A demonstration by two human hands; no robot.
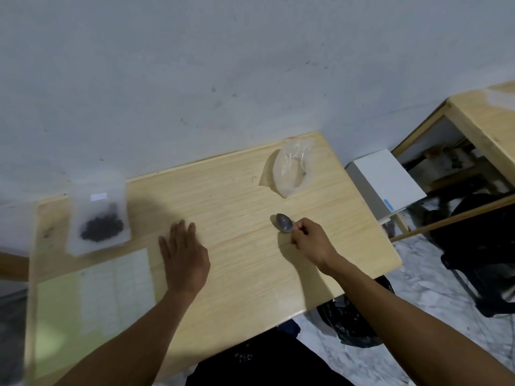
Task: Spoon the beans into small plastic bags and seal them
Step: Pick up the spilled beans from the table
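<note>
**Spoon in hand, beans across the bench**

Beans (pixel 101 228): small dark heap inside a clear plastic pouch (pixel 98 215), left-centre of the frame, lying flat on the wooden bench (pixel 237 263). Pouch is blurred; cannot tell whether its top is open or sealed. Judged loose and light, likely to roll and scatter if tipped. The film looks thin, soft and slippery, so best taken at the upper edge, above the heap, with the mouth held apart for the spoon.

Spoon (pixel 284 222): grey metal, right of centre. Stiff and light by the look. Bowl rests on or just above the bench surface, pointing to upper left; nothing visible in it. Handle hidden inside the fist.

Right hand (pixel 310 240): grip closed round the spoon handle close to the bowl, fingers curled, thumb on top.

Left hand (pixel 182 256): fingers straight and slightly spread, palm down low over the bench, holding nothing. Near the pouch but apart from it. Contact with the bench cannot be confirmed.

Crumpled clear bag (pixel 291 171): upper right of the bench, well apart from both hands. Looks flimsy and light, likely to slide when touched.

Stack of flat small bags or sheets (pixel 117 291): lower left, on a pale green sheet (pixel 55 316); too blurred to tell which.
</note>
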